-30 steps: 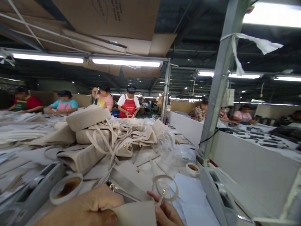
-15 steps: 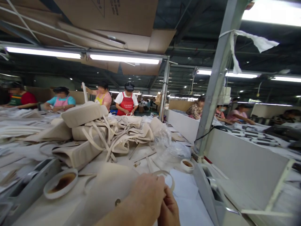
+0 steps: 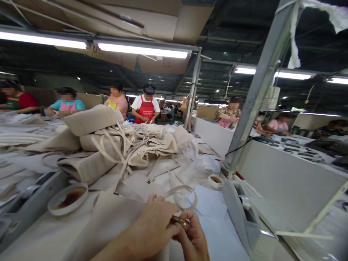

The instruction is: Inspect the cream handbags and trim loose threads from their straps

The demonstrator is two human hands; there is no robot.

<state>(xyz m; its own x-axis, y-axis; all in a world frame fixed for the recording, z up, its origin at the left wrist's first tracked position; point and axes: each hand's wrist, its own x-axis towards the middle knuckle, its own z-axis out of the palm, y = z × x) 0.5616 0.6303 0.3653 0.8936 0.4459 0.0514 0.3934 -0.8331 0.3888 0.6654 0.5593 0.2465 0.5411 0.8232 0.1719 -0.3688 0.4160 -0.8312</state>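
Observation:
My left hand (image 3: 156,223) reaches across from the lower left. Its fingers are closed at the near end of a small brown and gold-coloured piece (image 3: 179,221). The fingers of my right hand (image 3: 193,235) pinch the same piece from the right. Its exact kind is hard to make out, being partly covered by fingers. Below and beside my left forearm lies a large beige bag panel (image 3: 111,214). Just beyond my hands, a looped beige strap (image 3: 193,197) rests near a beige flap with a gold-coloured clasp (image 3: 149,181).
Unfinished-looking beige bags (image 3: 92,119) are heaped ahead. Shallow dishes of brown liquid stand left (image 3: 67,199) and right (image 3: 216,180). Grey tape dispensers flank the work area left (image 3: 40,199) and right (image 3: 244,221). White paper (image 3: 210,203) lies right, near a metal post (image 3: 261,79). Several people work beyond.
The view has tilted down slightly. My hands have shifted, and the brown and gold-coloured piece now shows between them. The bag panel has moved lower, uncovering the clasp flap.

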